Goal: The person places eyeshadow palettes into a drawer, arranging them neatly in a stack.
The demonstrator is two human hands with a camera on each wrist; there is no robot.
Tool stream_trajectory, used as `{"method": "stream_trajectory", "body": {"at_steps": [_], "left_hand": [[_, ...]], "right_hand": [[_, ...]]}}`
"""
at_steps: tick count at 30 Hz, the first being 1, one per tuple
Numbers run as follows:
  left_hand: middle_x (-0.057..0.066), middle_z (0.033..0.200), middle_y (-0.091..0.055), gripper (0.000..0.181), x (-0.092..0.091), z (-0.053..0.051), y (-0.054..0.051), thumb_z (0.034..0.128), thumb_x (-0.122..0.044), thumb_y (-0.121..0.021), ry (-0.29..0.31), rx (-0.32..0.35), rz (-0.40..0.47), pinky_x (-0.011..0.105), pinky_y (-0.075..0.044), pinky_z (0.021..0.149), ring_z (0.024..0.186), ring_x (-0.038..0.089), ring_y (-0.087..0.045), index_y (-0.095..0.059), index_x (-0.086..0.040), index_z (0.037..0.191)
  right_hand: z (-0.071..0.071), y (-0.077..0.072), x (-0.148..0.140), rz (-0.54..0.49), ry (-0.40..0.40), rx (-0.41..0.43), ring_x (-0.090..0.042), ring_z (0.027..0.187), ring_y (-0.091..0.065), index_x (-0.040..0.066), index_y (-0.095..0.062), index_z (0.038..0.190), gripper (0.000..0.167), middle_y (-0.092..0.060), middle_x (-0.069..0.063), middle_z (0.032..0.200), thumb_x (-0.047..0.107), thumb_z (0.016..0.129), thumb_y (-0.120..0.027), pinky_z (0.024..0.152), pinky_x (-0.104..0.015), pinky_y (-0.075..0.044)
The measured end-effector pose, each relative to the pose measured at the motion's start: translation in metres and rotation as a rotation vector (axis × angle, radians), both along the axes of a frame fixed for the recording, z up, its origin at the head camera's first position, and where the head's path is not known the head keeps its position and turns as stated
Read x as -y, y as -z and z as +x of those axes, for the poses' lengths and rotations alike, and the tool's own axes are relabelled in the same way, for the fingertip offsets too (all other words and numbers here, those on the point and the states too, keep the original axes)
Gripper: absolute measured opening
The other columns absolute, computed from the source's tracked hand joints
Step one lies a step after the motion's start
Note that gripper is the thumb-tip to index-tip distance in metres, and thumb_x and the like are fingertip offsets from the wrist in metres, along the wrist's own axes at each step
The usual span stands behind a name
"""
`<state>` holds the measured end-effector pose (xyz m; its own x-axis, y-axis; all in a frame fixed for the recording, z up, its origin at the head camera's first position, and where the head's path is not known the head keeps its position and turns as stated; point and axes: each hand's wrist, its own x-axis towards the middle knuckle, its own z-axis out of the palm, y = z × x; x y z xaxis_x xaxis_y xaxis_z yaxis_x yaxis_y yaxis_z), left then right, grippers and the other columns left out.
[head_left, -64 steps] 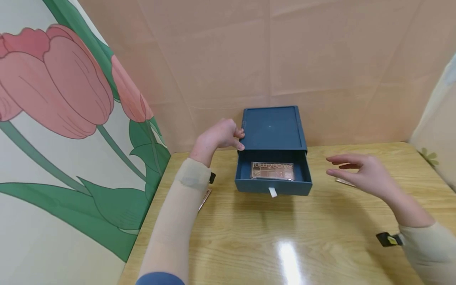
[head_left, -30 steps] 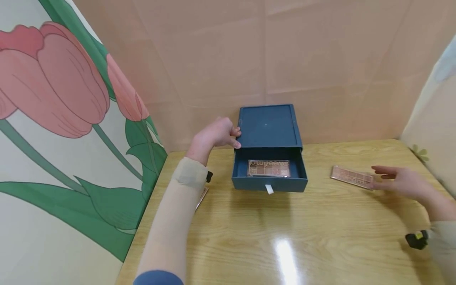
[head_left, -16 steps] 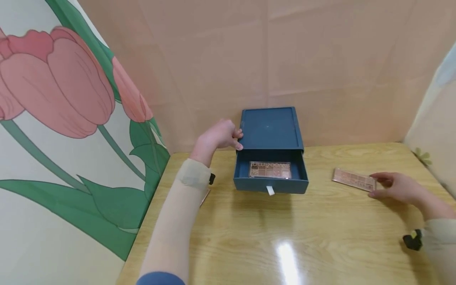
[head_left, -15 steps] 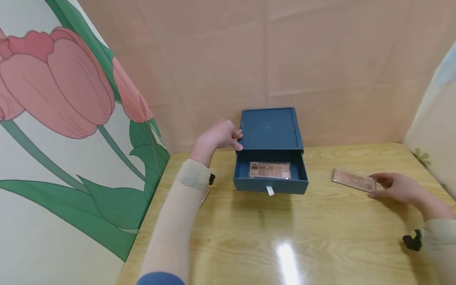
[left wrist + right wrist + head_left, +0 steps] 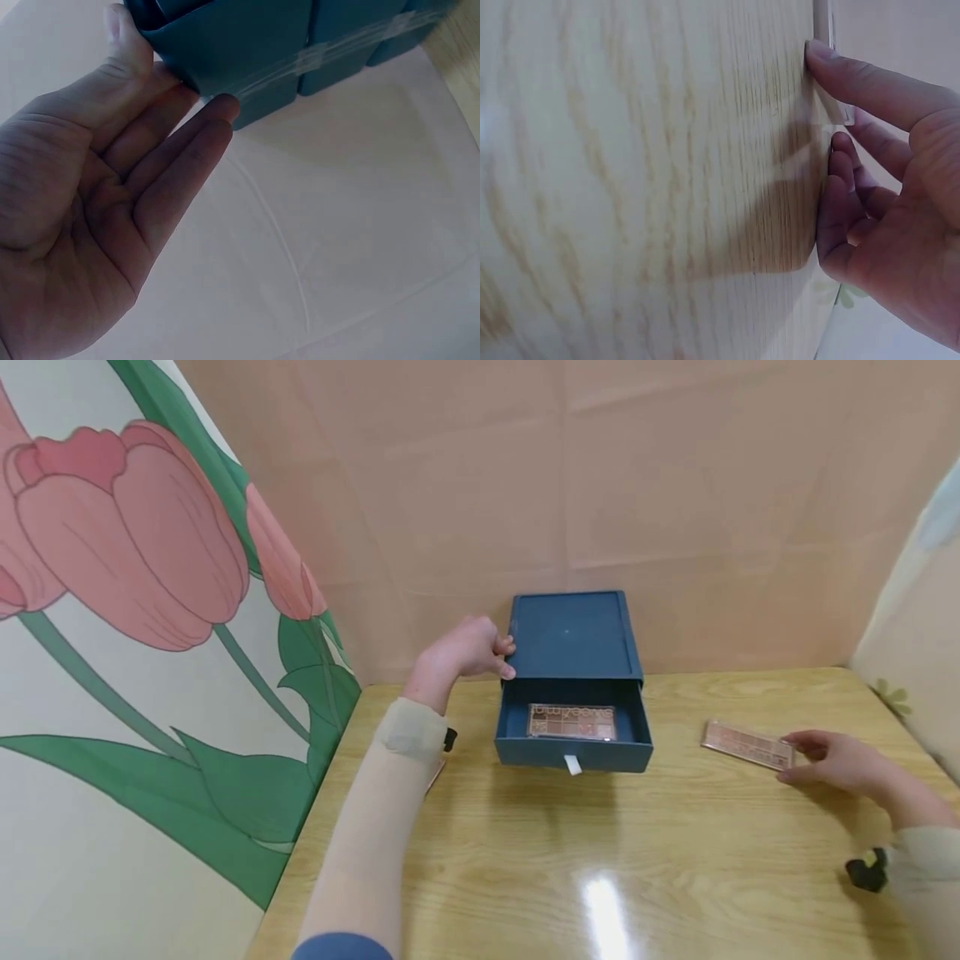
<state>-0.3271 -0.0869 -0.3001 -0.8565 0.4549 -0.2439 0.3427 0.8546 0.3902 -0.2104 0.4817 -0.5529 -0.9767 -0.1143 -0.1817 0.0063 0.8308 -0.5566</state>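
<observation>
In the head view a dark blue box stands with its drawer pulled out, a palette lying inside. My left hand holds the box at its left side, near the front corner of the top; the left wrist view shows the thumb and fingers of that hand at the box's edge. On the table's right side, my right hand pinches the right end of another palette, which lies flat. The right wrist view shows that hand with its thumb and fingers at the palette's end.
Part of another flat item shows on the wooden table, mostly hidden by my left forearm. A white pull tab hangs from the drawer front. A pinkish covering rises behind the table, and a tulip-printed panel stands at the left.
My right hand has moved right and down from beside the box to the right palette and closed its thumb and fingers on the end. The left hand stays at the box.
</observation>
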Motion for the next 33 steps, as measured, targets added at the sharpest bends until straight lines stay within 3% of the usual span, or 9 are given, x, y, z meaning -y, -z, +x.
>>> {"method": "stream_trajectory", "body": {"at_steps": [4,9,12,18,21,24,27,30,33], "left_hand": [[0.002,0.154,-0.059,0.017,-0.001,0.000,-0.001,0.0919,-0.027,-0.083,0.002,0.013,0.007,0.029,-0.045,0.089,0.153,0.024,-0.042,-0.081,-0.011,0.093],[0.003,0.153,-0.059,0.021,-0.002,0.000,-0.002,0.0919,-0.026,-0.083,0.002,0.012,0.018,0.032,-0.045,0.088,0.154,0.024,-0.041,-0.079,-0.006,0.085],[0.001,0.155,-0.058,0.022,-0.004,0.000,-0.003,0.0917,-0.027,-0.083,-0.009,0.014,0.013,0.029,-0.047,0.096,0.154,0.023,-0.040,-0.083,-0.008,0.102],[0.000,0.157,-0.056,0.044,-0.008,0.002,-0.005,0.0916,-0.028,-0.083,-0.011,0.014,0.000,0.031,-0.048,0.111,0.154,0.021,-0.041,-0.077,-0.015,0.133],[0.001,0.157,-0.056,0.042,-0.009,0.002,-0.005,0.0916,-0.027,-0.083,-0.009,0.019,0.003,0.030,-0.048,0.110,0.154,0.021,-0.041,-0.078,-0.014,0.131],[0.001,0.156,-0.056,0.034,-0.010,0.002,-0.005,0.0919,-0.027,-0.083,-0.008,0.026,0.005,0.027,-0.049,0.105,0.154,0.021,-0.041,-0.081,-0.012,0.123],[0.001,0.157,-0.056,0.024,-0.010,0.002,-0.006,0.0926,-0.027,-0.082,-0.005,0.028,0.003,0.027,-0.047,0.094,0.155,0.022,-0.039,-0.083,-0.010,0.110],[0.001,0.156,-0.056,0.021,-0.011,0.001,-0.009,0.0930,-0.027,-0.082,-0.003,0.018,-0.001,0.028,-0.046,0.092,0.155,0.022,-0.039,-0.082,-0.010,0.106],[0.001,0.156,-0.057,0.029,-0.012,0.001,-0.010,0.0926,-0.027,-0.082,-0.007,0.014,0.000,0.026,-0.047,0.101,0.155,0.022,-0.039,-0.082,-0.013,0.118]], "right_hand": [[0.002,-0.002,0.000,0.010,0.001,-0.007,-0.058,0.119,-0.059,-0.018,-0.051,0.142,0.083,-0.054,-0.047,0.137,0.035,0.090,-0.088,0.089,-0.050,-0.050],[0.002,-0.005,-0.004,0.003,-0.009,-0.053,-0.011,0.097,-0.065,-0.017,-0.058,0.134,0.074,-0.068,-0.034,0.120,0.029,0.086,-0.092,0.076,-0.022,-0.046],[0.003,-0.005,-0.006,0.012,-0.006,-0.075,0.002,0.092,-0.059,-0.017,-0.061,0.132,0.074,-0.071,-0.031,0.117,0.029,0.084,-0.094,0.072,-0.017,-0.044],[0.007,-0.001,-0.011,0.034,0.027,-0.076,-0.020,0.106,-0.065,-0.014,-0.059,0.138,0.082,-0.059,-0.045,0.134,0.036,0.083,-0.094,0.074,-0.019,-0.040],[0.008,0.002,-0.013,0.044,0.035,-0.086,-0.032,0.112,-0.065,-0.013,-0.059,0.140,0.085,-0.055,-0.045,0.139,0.040,0.083,-0.095,0.082,-0.025,-0.044],[0.010,0.002,-0.014,0.057,0.037,-0.094,-0.054,0.119,-0.059,-0.012,-0.059,0.140,0.087,-0.051,-0.047,0.140,0.043,0.082,-0.095,0.096,-0.048,-0.048],[0.011,-0.002,-0.015,0.066,0.038,-0.093,-0.071,0.123,-0.047,-0.011,-0.058,0.141,0.088,-0.046,-0.051,0.141,0.045,0.082,-0.094,0.095,-0.077,-0.038],[0.012,-0.007,-0.015,0.076,0.040,-0.085,-0.074,0.122,-0.045,-0.009,-0.058,0.143,0.090,-0.045,-0.052,0.141,0.049,0.084,-0.092,0.094,-0.079,-0.037],[0.015,-0.011,-0.015,0.087,0.046,-0.082,-0.073,0.121,-0.047,-0.008,-0.058,0.143,0.091,-0.047,-0.051,0.141,0.053,0.083,-0.091,0.091,-0.078,-0.039]]}}
